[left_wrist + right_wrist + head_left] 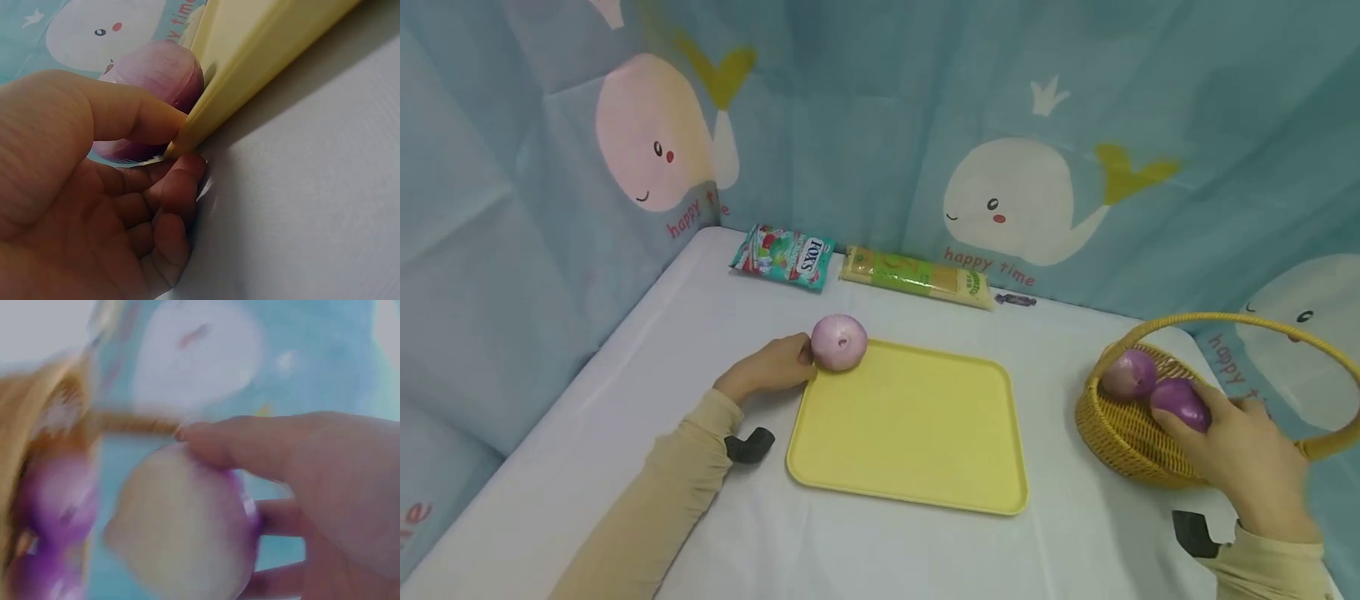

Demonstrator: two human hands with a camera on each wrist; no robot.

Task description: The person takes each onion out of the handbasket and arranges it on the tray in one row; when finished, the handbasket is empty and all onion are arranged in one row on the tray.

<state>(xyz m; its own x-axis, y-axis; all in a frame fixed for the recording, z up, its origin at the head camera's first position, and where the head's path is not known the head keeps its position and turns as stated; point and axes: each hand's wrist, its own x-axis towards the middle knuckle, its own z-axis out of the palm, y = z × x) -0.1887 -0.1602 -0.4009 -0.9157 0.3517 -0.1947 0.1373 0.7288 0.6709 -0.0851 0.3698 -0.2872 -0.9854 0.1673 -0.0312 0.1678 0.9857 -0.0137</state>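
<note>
My left hand (771,367) pinches the far left corner of a yellow tray (910,425), thumb on the rim and curled fingers below, as the left wrist view shows. Beside the thumb, at that same corner, sits a pale purple onion (839,342). My right hand (1255,454) grips a purple onion (1182,406) over the wicker basket (1097,429). Within the basket lies another onion (1129,375). The right wrist view is blurred; the held onion (181,525) shows a whitish side, with purple onions (62,500) in the basket to its left.
Along the back of the white table lie a green Fox's candy bag (784,257), a long yellow-green packet (917,277) and a small dark wrapped candy (1016,299). The basket's tall handle (1225,317) arches up beside my right hand. A blue whale-print curtain (865,125) borders the table.
</note>
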